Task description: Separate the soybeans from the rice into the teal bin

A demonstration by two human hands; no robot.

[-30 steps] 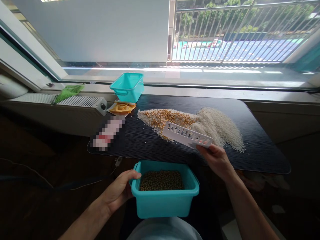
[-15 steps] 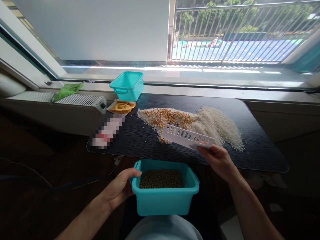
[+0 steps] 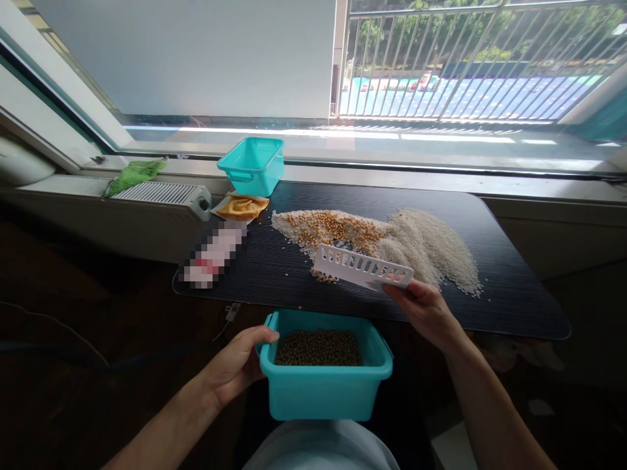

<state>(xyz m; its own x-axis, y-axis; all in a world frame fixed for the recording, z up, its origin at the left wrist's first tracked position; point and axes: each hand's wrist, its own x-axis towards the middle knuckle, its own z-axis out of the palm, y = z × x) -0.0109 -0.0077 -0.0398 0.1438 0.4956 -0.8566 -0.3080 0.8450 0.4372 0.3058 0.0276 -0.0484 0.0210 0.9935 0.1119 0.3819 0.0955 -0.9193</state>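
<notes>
Left hand (image 3: 240, 362): pinches the side rim of the turquoise rectangular plastic tub (image 3: 323, 395), thumb on top
Tub place: before the near edge of the black table (image 3: 514, 297), with dark round beans (image 3: 318, 349) inside
Right hand (image 3: 431, 313): pinches one end of the white slotted plastic strip (image 3: 349, 275)
Strip place: at near side of white rice grains (image 3: 431, 251) and yellow round beans (image 3: 337, 228); contact I cannot tell

Bright window (image 3: 337, 78) beyond white radiator (image 3: 161, 194)
</notes>
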